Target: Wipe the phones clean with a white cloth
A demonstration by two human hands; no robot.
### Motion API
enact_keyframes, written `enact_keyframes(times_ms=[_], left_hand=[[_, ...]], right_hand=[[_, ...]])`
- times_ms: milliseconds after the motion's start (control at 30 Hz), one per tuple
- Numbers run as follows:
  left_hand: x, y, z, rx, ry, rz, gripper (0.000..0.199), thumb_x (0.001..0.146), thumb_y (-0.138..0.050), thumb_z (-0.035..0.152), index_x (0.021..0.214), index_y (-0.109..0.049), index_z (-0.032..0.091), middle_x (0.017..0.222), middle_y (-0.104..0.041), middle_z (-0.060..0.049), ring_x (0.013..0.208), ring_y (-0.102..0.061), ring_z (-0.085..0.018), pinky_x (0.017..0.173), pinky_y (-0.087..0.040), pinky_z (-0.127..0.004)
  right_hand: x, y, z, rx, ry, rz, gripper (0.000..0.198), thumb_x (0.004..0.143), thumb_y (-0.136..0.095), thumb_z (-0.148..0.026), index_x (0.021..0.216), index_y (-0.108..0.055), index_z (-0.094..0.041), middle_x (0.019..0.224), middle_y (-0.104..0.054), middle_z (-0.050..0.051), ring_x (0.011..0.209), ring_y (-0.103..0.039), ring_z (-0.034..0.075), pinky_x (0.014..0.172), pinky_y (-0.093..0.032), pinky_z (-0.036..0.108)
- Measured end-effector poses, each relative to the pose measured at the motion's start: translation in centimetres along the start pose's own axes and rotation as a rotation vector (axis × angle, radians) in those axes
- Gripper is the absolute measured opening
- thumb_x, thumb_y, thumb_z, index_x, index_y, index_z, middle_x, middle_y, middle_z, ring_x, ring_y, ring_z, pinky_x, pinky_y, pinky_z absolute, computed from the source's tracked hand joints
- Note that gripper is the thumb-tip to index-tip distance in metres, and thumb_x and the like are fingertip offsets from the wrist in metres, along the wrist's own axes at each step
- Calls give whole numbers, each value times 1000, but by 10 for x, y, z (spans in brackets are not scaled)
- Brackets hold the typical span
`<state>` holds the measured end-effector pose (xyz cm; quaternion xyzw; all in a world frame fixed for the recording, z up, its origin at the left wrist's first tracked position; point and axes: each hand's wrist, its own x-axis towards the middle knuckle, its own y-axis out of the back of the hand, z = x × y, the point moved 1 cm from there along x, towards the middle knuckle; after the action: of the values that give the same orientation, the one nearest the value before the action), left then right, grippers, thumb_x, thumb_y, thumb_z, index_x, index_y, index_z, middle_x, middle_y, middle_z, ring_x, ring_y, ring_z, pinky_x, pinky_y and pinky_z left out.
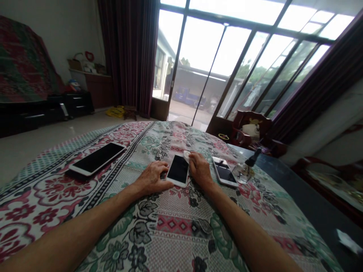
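A white smartphone (178,170) with a dark screen lies face up on the patterned tablecloth in front of me. My left hand (154,176) grips its left edge, the thumb at the lower corner and the fingers along the side. At the upper right corner, my right hand (199,166) pinches a small white cloth or tissue (186,154) against the phone's edge. Its fingertips are partly hidden from me. To the right lies a second white phone (225,172), screen up, and close by it a clear glass bottle (243,173) with a black dropper-like top.
On the left, a larger white-framed device (98,158) with a black screen rests over a dark object (76,174). The floral tablecloth (181,223) covers the table. A dark surface (297,189) shows at right, with a wooden chair (249,126) beyond. Glass doors stand ahead.
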<state>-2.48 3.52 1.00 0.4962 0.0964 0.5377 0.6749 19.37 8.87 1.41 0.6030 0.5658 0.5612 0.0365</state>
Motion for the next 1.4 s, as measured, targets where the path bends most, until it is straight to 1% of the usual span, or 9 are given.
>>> enact_keyframes(times_ms=[100,200,400,567,667,900,1067,1167,1400], left_hand=[[0,-1,-2,10,3,7,38,69,-72,41,101,-72,20,123,-65,-10,118,-57,-29,105,-41,-44],[-1,-1,-2,9,-5,11,40,69,-72,40,102,-71,19,123,-66,-11,118,-57,-29,106,-40,-44],[-1,-3,-2,-13,-6,32,42,68,-72,44,103,-72,20,121,-66,-10,116,-58,-29,104,-42,-44],[0,-4,-4,3,-2,26,36,67,-72,41,97,-73,21,119,-68,-10,116,-58,-30,105,-41,-46],[0,-4,-5,-8,-18,18,36,67,-71,39,97,-73,20,120,-67,-11,117,-58,-30,105,-42,-45],[2,-1,-3,-57,5,18,27,65,-72,39,88,-74,24,109,-71,-6,110,-60,-29,101,-45,-44],[2,2,-4,-58,-43,5,35,67,-69,35,100,-72,21,108,-71,-6,108,-61,-27,100,-44,-40],[2,3,-5,-31,-70,-14,32,69,-68,33,98,-71,19,109,-70,-6,107,-62,-26,99,-44,-38],[1,2,-4,27,-25,-33,33,70,-68,36,98,-70,19,112,-69,-8,111,-60,-27,100,-44,-38]], right_hand=[[-1,-2,-2,16,50,-102,31,89,-45,-14,112,-65,-18,128,-60,13,119,-54,24,103,-43,43],[-3,-2,-3,-16,78,-211,35,89,-43,-14,115,-66,-17,131,-59,13,123,-52,24,107,-40,45],[10,-2,-7,-86,57,-258,39,84,-44,-4,107,-71,-18,122,-66,11,115,-59,22,104,-42,41],[34,-19,-17,-113,40,-317,37,82,-44,0,97,-72,-18,111,-71,9,104,-64,22,96,-46,35],[36,-26,-22,-126,38,-317,37,82,-45,0,98,-72,-19,110,-71,8,105,-64,22,97,-44,36],[4,-13,-50,-96,125,-360,37,82,-45,-1,103,-71,-18,117,-69,9,107,-61,21,99,-42,34],[-20,2,-73,-66,192,-373,38,82,-47,-2,108,-69,-18,120,-67,7,102,-59,20,96,-43,34],[-32,9,-81,-56,192,-384,38,82,-47,-2,109,-69,-17,123,-66,8,101,-58,20,96,-43,35],[-47,21,-89,-58,162,-395,39,83,-46,-3,113,-68,-18,124,-65,8,110,-58,20,99,-42,35]])
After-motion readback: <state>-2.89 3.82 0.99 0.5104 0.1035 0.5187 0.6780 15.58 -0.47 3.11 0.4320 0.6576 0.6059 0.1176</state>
